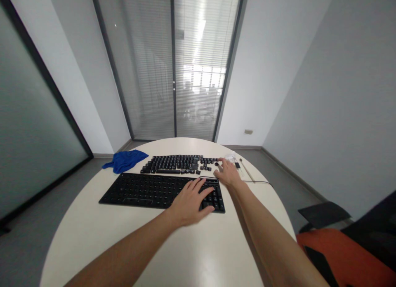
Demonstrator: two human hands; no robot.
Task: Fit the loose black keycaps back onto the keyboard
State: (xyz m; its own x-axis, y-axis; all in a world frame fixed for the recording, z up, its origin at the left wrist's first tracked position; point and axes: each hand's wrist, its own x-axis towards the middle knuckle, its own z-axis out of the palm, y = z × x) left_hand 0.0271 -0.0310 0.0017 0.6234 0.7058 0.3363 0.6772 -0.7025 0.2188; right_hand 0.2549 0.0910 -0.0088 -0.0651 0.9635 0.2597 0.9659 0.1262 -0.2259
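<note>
I see my left hand (190, 201) spread open on the keyboard (139, 190), right hand (228, 173) half-curled beside keycaps (177, 162), its hold unclear

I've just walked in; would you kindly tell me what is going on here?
A person's left hand lies over the right end of a black keyboard whose main section is stripped. Their right hand is by the right end of the loose keycaps set out in rows beyond the keyboard; whether it grips anything is unclear. A blue cloth lies to the left of the loose keycaps.
</note>
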